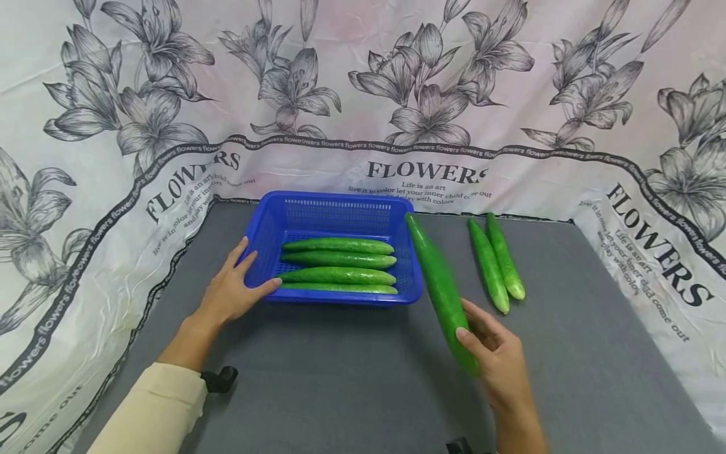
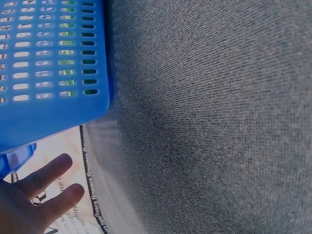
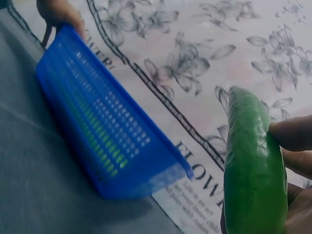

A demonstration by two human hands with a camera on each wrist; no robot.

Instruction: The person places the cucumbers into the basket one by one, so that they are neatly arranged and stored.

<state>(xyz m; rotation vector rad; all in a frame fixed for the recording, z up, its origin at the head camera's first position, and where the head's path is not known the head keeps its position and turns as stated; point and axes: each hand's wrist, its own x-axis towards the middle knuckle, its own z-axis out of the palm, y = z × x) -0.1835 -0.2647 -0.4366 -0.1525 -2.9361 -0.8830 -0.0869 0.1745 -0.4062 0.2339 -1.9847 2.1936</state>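
A long green cucumber (image 1: 435,280) slants up over the grey table in my right hand (image 1: 499,359). My thumb and fingers grip it near its lower end, and its upper tip is by the basket's right rim. In the right wrist view the cucumber (image 3: 254,165) stands close to the camera, its bottom cut off. My left hand (image 1: 227,293) rests at the left front corner of a blue plastic basket (image 1: 334,296), thumb over the rim, other fingers spread out straight along the left side. Several cucumbers (image 1: 340,275) lie crosswise inside the basket.
Two more cucumbers lie side by side to the basket's right, a nearer cucumber (image 1: 489,268) and a farther cucumber (image 1: 505,255). The grey tabletop (image 1: 334,372) is bordered at the back and sides by a white flower-printed cloth (image 1: 317,167).
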